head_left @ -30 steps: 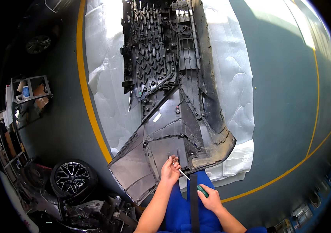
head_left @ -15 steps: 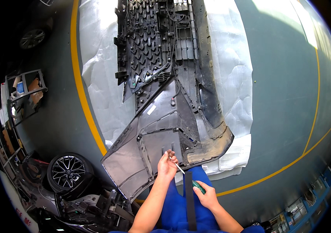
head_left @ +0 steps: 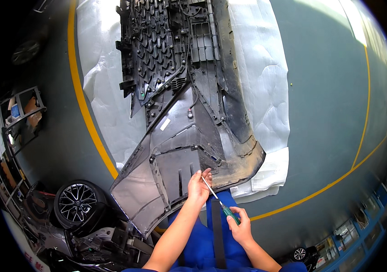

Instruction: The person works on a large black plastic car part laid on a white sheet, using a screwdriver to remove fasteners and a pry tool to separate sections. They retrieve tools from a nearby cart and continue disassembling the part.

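Smooth grey-green floor point(head_left: 325, 113) is surrounding one dark moulded-plastic bumper point(head_left: 180, 127), which is lying on crinkled white sheeting point(head_left: 264, 90). One yellow stripe point(head_left: 87, 109) is running left of the bumper; one spoked wheel point(head_left: 77, 202) is sitting left of its near end. Two bare hands, one screwdriver point(head_left: 223, 206): green handle, thin straight metal shaft. Right hand point(head_left: 242, 229) is clamping its fingers round the handle, just off the bumper's near edge. Shaft is slanting up-left to the left hand point(head_left: 198, 188) over the bumper, ending among curled fingers (can't tell whether they're pinching it).
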Available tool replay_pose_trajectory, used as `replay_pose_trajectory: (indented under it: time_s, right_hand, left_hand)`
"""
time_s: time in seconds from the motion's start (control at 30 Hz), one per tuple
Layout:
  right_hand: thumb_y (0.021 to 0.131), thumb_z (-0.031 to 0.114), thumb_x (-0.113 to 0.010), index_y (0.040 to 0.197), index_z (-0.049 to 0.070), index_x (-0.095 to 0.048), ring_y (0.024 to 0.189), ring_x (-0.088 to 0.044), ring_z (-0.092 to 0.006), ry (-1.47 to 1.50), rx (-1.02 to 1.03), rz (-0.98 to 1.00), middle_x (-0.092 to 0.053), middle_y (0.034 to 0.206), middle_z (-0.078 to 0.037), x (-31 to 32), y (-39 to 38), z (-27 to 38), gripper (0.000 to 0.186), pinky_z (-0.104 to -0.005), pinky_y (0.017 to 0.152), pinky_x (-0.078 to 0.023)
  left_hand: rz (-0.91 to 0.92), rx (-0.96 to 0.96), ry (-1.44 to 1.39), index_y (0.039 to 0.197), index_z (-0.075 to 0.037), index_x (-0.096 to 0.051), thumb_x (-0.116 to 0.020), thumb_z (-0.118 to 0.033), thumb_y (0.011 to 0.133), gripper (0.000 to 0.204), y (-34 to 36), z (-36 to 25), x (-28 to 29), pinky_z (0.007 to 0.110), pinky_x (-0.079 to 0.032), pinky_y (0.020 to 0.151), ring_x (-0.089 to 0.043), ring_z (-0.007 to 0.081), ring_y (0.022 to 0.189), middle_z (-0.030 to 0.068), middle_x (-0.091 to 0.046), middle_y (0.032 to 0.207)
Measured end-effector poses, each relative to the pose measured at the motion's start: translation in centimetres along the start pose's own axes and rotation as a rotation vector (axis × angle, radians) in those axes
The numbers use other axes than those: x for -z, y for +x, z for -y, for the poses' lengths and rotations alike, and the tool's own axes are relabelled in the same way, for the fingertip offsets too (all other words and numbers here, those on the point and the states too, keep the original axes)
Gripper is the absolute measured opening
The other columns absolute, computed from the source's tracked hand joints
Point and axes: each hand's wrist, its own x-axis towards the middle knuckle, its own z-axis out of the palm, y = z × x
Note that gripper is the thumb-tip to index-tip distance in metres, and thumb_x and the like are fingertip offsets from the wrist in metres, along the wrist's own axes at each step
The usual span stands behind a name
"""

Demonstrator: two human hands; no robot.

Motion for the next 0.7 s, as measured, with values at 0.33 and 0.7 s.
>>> replay_pose_trajectory:
  time_s: [0.33,0.7]
  right_hand:
    - [0.085,0.014,-0.066,0.115,-0.003,-0.067,0.093,-0.063,-0.038,-0.387,0.091,-0.226,-0.061,0.103,-0.022,0.9,6.2,0.5,0.035,-0.0429,0.084,-0.051]
    - [0.084,0.019,-0.067,0.112,0.0,-0.069,0.096,-0.064,-0.0406,-0.563,0.085,-0.111,-0.063,0.103,-0.022,2.2,13.3,0.6,0.034,-0.0452,0.087,-0.052]
  left_hand:
    - [-0.087,0.003,0.525,0.129,0.008,-0.04,-0.046,-0.008,0.104,0.03,8.1,7.6,-0.8,0.041,-0.061,0.088,-0.069,0.037,0.104,0.0276,-0.063,0.117]
    - [0.014,0.165,0.579,0.156,0.0,-0.023,-0.045,-0.006,0.101,0.059,10.1,7.1,-0.2,0.04,-0.055,0.092,-0.066,0.0316,0.113,0.0194,-0.062,0.13]
